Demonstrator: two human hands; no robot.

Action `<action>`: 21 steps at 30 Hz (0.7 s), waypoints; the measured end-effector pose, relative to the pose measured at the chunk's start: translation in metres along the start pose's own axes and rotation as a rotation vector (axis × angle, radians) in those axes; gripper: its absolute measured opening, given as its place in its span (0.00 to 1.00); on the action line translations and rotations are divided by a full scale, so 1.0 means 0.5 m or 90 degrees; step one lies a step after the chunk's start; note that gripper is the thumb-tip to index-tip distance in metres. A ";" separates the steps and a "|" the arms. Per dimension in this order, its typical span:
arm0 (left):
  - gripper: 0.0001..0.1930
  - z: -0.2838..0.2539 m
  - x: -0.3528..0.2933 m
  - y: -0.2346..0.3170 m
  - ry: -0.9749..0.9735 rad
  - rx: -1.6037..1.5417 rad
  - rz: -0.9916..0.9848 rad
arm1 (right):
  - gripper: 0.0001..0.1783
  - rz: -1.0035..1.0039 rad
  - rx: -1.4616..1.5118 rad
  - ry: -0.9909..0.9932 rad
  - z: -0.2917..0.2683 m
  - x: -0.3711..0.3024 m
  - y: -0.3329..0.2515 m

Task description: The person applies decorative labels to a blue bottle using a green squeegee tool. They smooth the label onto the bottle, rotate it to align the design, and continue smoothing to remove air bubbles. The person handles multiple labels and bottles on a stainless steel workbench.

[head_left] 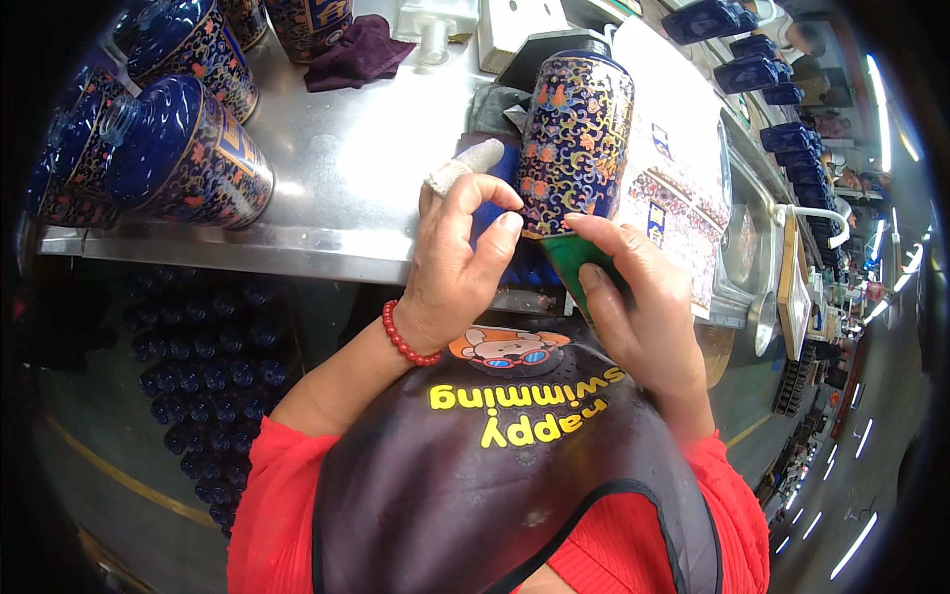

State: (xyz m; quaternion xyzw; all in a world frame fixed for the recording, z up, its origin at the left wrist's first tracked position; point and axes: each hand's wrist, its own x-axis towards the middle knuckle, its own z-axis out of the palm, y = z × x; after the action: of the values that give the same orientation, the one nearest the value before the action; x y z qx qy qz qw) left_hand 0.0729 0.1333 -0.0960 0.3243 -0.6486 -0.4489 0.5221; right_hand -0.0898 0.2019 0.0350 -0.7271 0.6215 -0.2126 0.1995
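Observation:
A dark blue bottle (577,139) with a colourful floral pattern lies in front of me, its neck away from me and its base end close to my hands. My left hand (457,247) is at the lower left edge of the bottle. Its thumb and index finger are bent together in a pinch, and anything between them is too small to make out. A whitish cover wraps another finger, which points away. Between the thumb and fingers of my right hand (643,297) is a flat green scraper (577,265), its upper edge against the bottle's base end.
Several similar blue bottles (188,148) stand at the left of the metal table (327,213), near a dark purple cloth (358,54). Printed patterned sheets (683,213) lie right of the bottle. A clear glass-like container (435,30) stands behind. More blue bottles (213,376) are below, left.

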 end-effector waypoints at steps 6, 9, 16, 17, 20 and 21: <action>0.18 0.011 0.000 0.000 -0.004 0.079 0.006 | 0.20 -0.087 -0.017 0.063 -0.015 -0.001 0.013; 0.18 0.014 -0.002 -0.005 0.001 0.069 0.008 | 0.20 -0.056 -0.011 0.132 -0.025 -0.009 0.030; 0.14 -0.020 -0.036 -0.012 0.006 0.093 0.054 | 0.23 -0.086 -0.136 0.147 -0.011 -0.014 0.100; 0.14 -0.025 -0.044 -0.009 0.004 0.135 0.083 | 0.25 -0.088 -0.138 0.145 -0.006 -0.014 0.108; 0.18 -0.034 -0.060 0.001 -0.023 0.182 0.109 | 0.31 -0.105 -0.159 0.156 0.005 -0.014 0.122; 0.19 -0.033 -0.062 0.005 -0.029 0.185 0.118 | 0.31 -0.115 -0.174 0.160 0.008 -0.013 0.125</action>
State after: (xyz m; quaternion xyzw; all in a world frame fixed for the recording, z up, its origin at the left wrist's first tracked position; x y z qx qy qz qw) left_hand 0.0966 0.1576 -0.1049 0.3253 -0.7455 -0.3075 0.4938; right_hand -0.1395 0.1991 -0.0034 -0.7680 0.5968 -0.2326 0.0002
